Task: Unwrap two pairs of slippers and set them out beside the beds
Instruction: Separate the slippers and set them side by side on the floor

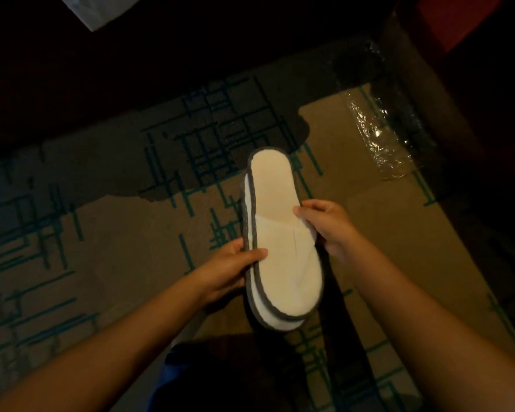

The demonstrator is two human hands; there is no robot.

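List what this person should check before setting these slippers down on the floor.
1. Wrapper off the pair of slippers: ok; clear plastic wrapper lies on the carpet.
2. Both hands gripping: ok; left hand and right hand hold opposite edges.
3. Slippers separated: not ok, stacked together.
4. Floor below free: cannot tell, dim.
5. Bed close by: cannot tell.

Single head view, looking steeply down past forearms at carpet [354, 179]; close range, wide-angle.
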